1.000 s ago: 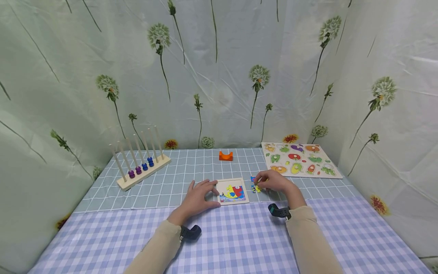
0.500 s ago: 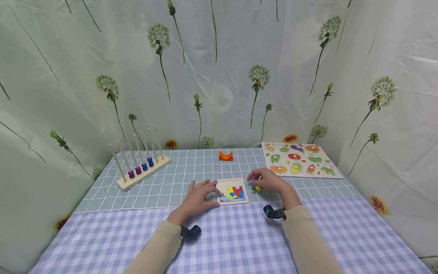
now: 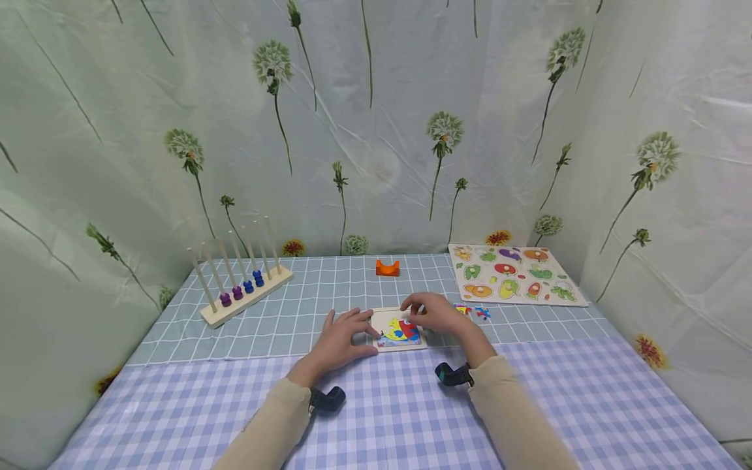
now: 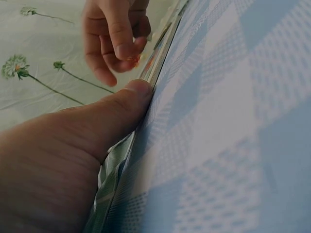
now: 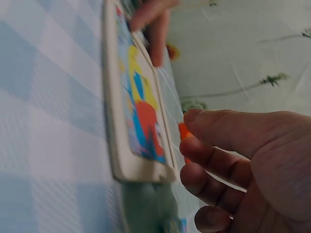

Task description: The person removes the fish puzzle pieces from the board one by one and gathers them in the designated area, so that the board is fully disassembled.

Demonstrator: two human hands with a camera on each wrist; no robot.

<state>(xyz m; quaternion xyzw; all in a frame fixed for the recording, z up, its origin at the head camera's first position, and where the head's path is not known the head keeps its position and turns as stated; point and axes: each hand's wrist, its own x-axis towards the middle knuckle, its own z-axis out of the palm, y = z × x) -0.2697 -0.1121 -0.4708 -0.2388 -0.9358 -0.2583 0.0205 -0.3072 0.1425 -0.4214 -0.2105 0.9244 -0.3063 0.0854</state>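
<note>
My left hand (image 3: 345, 338) rests at the left side of a wooden puzzle tray (image 3: 399, 350), fingers spread at its edge. In the left wrist view its thumb (image 4: 129, 99) presses by the tray's near edge. Inside the tray lies a partly filled red, yellow and blue picture (image 5: 146, 114); the upper part shows bare wood. My right hand (image 3: 436, 313) hovers at the tray's right side with fingers loosely bent. Between its thumb and forefinger the right wrist view shows a gap and no piece. Beyond that hand lie two loose puzzle pieces (image 3: 483, 313).
A vegetable puzzle board (image 3: 517, 274) lies at the back right. An orange arched block (image 3: 388, 267) stands at the back middle. On the left is a wooden peg rack (image 3: 247, 297) with tall rods and a few purple and blue beads. A curtain hangs behind.
My right hand has moved left from the loose pieces to the tray's right side, uncovering pieces behind it. My left hand has stayed on the tray.
</note>
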